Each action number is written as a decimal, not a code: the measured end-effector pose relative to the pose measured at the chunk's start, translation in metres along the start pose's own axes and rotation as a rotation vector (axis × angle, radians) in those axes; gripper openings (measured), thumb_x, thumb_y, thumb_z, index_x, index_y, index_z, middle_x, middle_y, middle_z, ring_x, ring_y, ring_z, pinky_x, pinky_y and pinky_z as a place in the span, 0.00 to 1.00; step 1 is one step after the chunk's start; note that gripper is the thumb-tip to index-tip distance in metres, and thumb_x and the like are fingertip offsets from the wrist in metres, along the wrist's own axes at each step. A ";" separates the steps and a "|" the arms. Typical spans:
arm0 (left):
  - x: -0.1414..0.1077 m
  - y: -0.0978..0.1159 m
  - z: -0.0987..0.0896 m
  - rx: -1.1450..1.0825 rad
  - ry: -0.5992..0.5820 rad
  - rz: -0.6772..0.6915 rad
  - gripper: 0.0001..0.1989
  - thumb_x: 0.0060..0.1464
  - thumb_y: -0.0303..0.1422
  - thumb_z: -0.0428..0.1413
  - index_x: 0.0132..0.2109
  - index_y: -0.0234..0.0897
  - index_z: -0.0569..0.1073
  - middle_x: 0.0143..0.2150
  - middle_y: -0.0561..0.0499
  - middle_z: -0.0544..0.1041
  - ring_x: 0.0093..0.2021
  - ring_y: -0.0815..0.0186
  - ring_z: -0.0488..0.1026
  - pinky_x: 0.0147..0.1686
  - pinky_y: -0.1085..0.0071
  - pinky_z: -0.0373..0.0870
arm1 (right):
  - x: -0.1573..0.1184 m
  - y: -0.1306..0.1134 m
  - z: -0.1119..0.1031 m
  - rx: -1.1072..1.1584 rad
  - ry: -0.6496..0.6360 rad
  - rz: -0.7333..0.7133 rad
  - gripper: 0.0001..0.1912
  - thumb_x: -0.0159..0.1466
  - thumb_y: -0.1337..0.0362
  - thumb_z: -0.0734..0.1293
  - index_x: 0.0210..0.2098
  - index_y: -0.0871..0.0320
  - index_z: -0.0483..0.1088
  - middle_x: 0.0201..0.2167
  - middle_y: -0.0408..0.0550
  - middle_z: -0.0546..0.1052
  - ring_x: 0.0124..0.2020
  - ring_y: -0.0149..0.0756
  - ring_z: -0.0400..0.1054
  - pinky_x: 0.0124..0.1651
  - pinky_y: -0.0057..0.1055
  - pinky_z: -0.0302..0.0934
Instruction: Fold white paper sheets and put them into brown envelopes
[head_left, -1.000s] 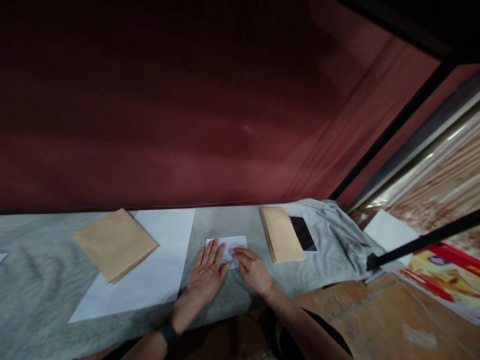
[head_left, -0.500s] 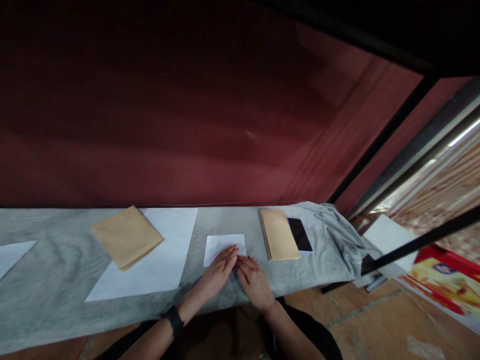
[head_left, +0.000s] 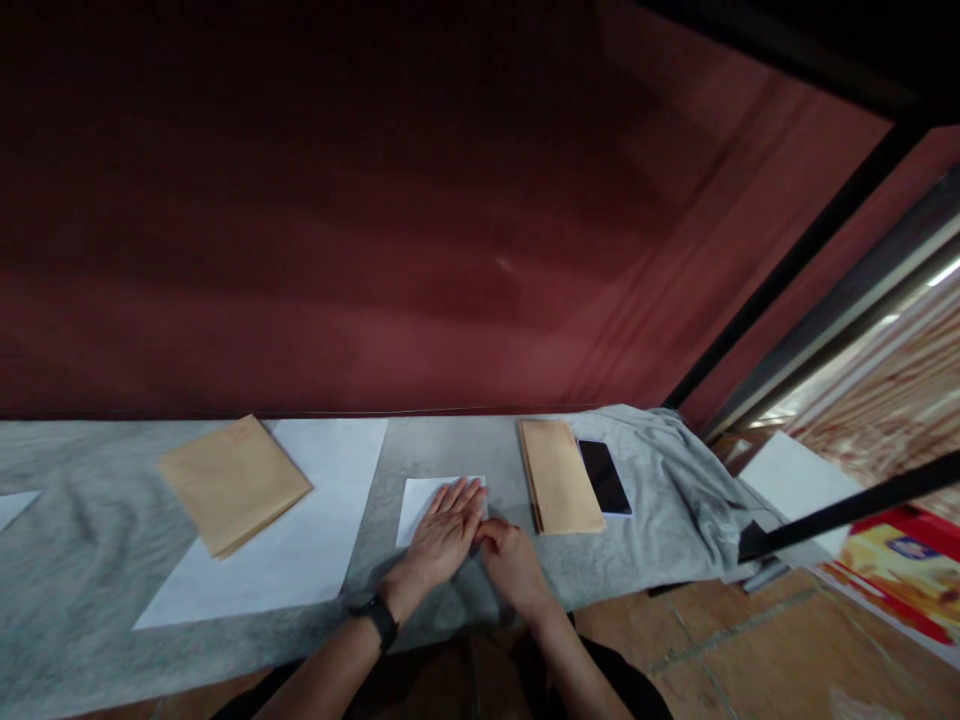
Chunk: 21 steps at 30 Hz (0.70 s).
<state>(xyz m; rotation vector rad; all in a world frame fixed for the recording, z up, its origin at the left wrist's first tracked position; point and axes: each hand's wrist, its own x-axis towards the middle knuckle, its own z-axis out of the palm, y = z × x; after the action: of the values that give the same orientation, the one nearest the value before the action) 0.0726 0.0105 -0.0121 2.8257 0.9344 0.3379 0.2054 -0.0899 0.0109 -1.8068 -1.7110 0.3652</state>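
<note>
A small white sheet of paper [head_left: 415,508], which looks folded, lies on the grey cloth in front of me. Flat across its right part rests my left hand [head_left: 445,530], palm down with the fingers stretched out and slightly apart. My right hand [head_left: 514,565] is closed at the paper's lower right edge, thumb and curled fingers pinched there. Both hands touch or nearly touch at the fingertips, and they hide the paper's lower right corner.
Left of the hands, a stack of brown envelopes [head_left: 234,482] overlaps a large white sheet [head_left: 330,530]. To the right lie more brown envelopes [head_left: 561,478] beside a dark phone [head_left: 604,477]. The grey cloth [head_left: 660,510] covers the table, with a black metal frame [head_left: 795,275] at right.
My left hand has flattened and spread over the paper, its fingers moving apart. The right hand has gone from extended fingers to a curled pinch at the paper's edge. The view has shifted slightly.
</note>
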 end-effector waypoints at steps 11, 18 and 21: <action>-0.031 -0.018 0.006 0.182 0.098 -0.152 0.28 0.68 0.39 0.41 0.71 0.34 0.60 0.73 0.42 0.59 0.73 0.56 0.56 0.70 0.49 0.50 | 0.014 0.006 0.028 -0.158 0.105 -0.074 0.23 0.73 0.63 0.58 0.65 0.61 0.66 0.66 0.54 0.68 0.67 0.44 0.62 0.70 0.46 0.54; -0.045 -0.022 0.009 0.225 0.183 -0.307 0.33 0.66 0.46 0.43 0.71 0.31 0.60 0.72 0.37 0.60 0.72 0.52 0.57 0.69 0.51 0.53 | 0.020 0.014 0.036 -0.375 0.071 -0.046 0.27 0.75 0.59 0.55 0.70 0.62 0.57 0.71 0.55 0.60 0.71 0.44 0.53 0.72 0.48 0.50; -0.044 -0.025 0.006 0.221 0.167 -0.360 0.36 0.65 0.50 0.42 0.71 0.28 0.60 0.71 0.35 0.61 0.71 0.51 0.58 0.69 0.51 0.54 | 0.025 0.021 0.036 -0.400 0.078 -0.072 0.28 0.75 0.57 0.54 0.71 0.62 0.55 0.71 0.57 0.59 0.72 0.46 0.53 0.70 0.51 0.51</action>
<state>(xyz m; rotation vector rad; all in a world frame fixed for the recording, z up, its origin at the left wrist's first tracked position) 0.0263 0.0035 -0.0307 2.7678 1.5749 0.4513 0.2041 -0.0560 -0.0243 -1.9951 -1.8869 -0.0861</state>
